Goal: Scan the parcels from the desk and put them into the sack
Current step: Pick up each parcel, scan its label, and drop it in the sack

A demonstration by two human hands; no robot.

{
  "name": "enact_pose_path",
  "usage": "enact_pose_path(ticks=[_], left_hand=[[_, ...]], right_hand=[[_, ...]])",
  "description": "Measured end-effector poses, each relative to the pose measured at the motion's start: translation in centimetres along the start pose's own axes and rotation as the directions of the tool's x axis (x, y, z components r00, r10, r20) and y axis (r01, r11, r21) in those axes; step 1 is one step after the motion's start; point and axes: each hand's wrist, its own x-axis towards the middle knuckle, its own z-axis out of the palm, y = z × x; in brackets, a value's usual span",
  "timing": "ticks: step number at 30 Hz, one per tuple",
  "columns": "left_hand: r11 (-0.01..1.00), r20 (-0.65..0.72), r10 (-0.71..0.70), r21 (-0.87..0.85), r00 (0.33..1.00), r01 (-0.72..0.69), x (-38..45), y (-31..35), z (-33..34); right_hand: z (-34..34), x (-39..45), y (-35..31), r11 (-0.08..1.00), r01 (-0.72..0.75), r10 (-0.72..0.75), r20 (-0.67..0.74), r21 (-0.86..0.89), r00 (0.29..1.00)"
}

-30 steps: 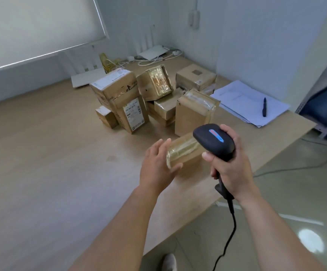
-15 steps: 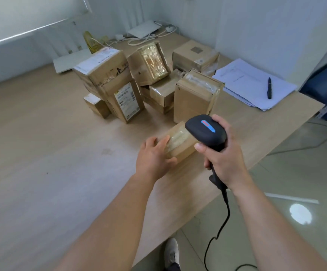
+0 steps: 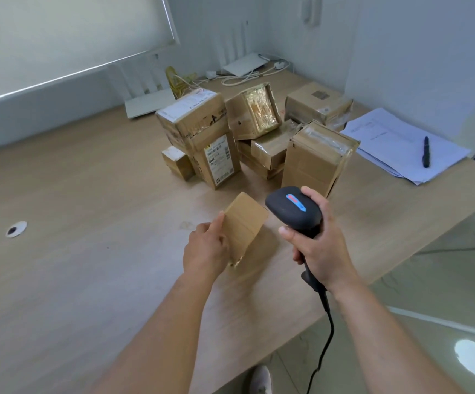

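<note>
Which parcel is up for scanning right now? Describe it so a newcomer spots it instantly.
On the wooden desk, in front of the pile of boxes, a small plain cardboard parcel stands apart. The left hand grips it beside the black scanner; it alone is held.

The small brown cardboard parcel (image 3: pixel 243 223) looks matt, like the pale wood-grain worktop (image 3: pixel 88 251). The black plastic handheld scanner (image 3: pixel 293 209) is smooth; taped cardboard boxes (image 3: pixel 259 109) shine glossy.

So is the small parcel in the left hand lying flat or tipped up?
Tipped up: the parcel stands on one low corner on the desk, gripped by the left hand.
</note>
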Motion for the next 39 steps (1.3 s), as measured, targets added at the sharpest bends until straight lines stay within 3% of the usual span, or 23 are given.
enact_pose_path(ticks=[7,10,15,20,24,26,29,31,34,36,39], left_hand=[[0.991,0.066,0.007,0.134,0.998,-0.016,0.5,0.4,1.4],[0.999,0.059,-0.019,0.051,0.998,0.016,1.1,0.2,1.3],[0.973,0.169,-0.074,-0.202,0.983,0.108,2.3,0.1,0.3],[0.999,0.035,-0.035,-0.005,0.999,0.035,2.4,0.1,0.0],[0.965,0.03,-0.081,0.254,0.996,0.071,2.5,0.6,0.1],[0.955,0.033,-0.117,0.277,0.993,0.104,2.8,0.6,-0.1],[0.972,0.077,-0.223,0.086,0.972,0.217,3.1,0.1,-0.9],[0.937,0.116,-0.271,-0.197,0.956,0.289,3.0,-0.5,-1.4],[0.683,0.186,-0.233,-0.667,0.955,0.297,1.9,-1.0,-1.9],[0.545,0.168,-0.192,-0.801,0.967,0.247,1.2,-1.4,-2.1],[0.442,0.12,-0.171,-0.878,0.978,0.185,0.2,-1.8,-2.5]], right_hand=[[-0.1,0.7,0.2,1.0,-0.019,0.019,0.006,-0.023,1.0],[-0.2,1.0,0.3,0.999,-0.03,0.03,0.004,-0.023,1.0],[0.0,1.5,0.3,1.0,-0.031,0.031,0.015,-0.004,0.999],[0.2,1.9,0.7,0.999,-0.039,0.038,0.025,0.024,0.999],[0.3,1.9,1.0,0.999,-0.041,0.04,0.043,0.026,0.998],[0.1,1.9,1.0,0.999,-0.043,0.042,0.05,0.018,0.998],[-0.2,1.7,0.7,0.999,-0.037,0.036,0.051,0.01,0.998],[-0.3,1.5,0.4,0.999,-0.031,0.03,0.058,0.013,0.998],[-0.4,1.2,-0.3,1.0,-0.019,0.017,0.078,0.021,0.997],[-0.3,0.8,-0.6,0.998,-0.014,0.008,0.106,0.058,0.994],[0.2,0.0,-1.2,0.992,-0.023,0.0,0.18,0.128,0.984]])
